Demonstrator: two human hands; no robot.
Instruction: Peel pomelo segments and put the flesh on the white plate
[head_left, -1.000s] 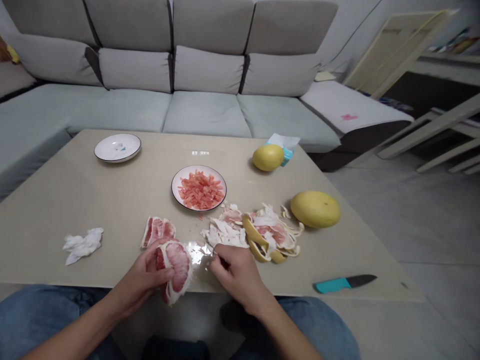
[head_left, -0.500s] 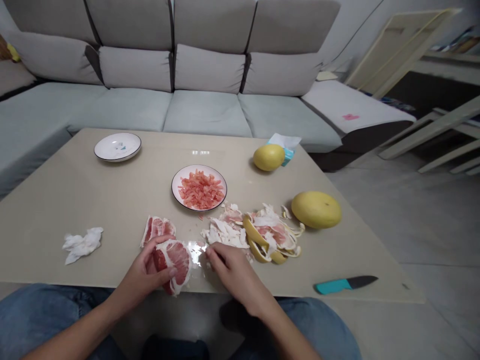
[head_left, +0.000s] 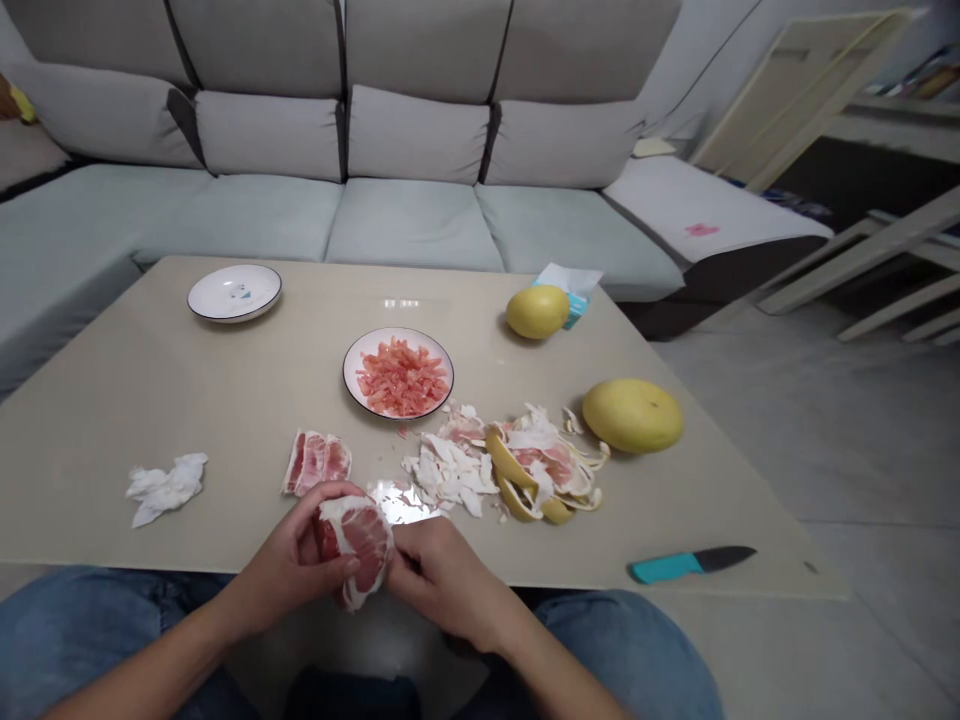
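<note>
My left hand (head_left: pixel 304 555) is wrapped round a peeled pomelo piece (head_left: pixel 365 545), red-fleshed with white pith along its edges, near the table's front edge. Curled and pressed together, the fingers of my right hand (head_left: pixel 442 570) pinch at the right edge of that piece; their tips are partly hidden. Just beyond my left hand lie several pomelo segments (head_left: pixel 321 460). White pith scraps (head_left: pixel 450 475) and yellow rind (head_left: pixel 514 480) form a pile ahead of my right hand. Farther back, a plate (head_left: pixel 351 385) carries red pomelo pulp (head_left: pixel 403 380).
A whole pomelo (head_left: pixel 632 415) sits at the right, and another yellow pomelo (head_left: pixel 538 311) leans by a tissue pack (head_left: pixel 577 290). The knife (head_left: pixel 690 565) with a teal handle lies front right. A white plate (head_left: pixel 217 300) and crumpled tissue (head_left: pixel 166 488) are on the left.
My right hand has moved left and down from beside the pith pile to the pomelo piece's edge. My left hand and the piece have shifted slightly right and closer to me.
</note>
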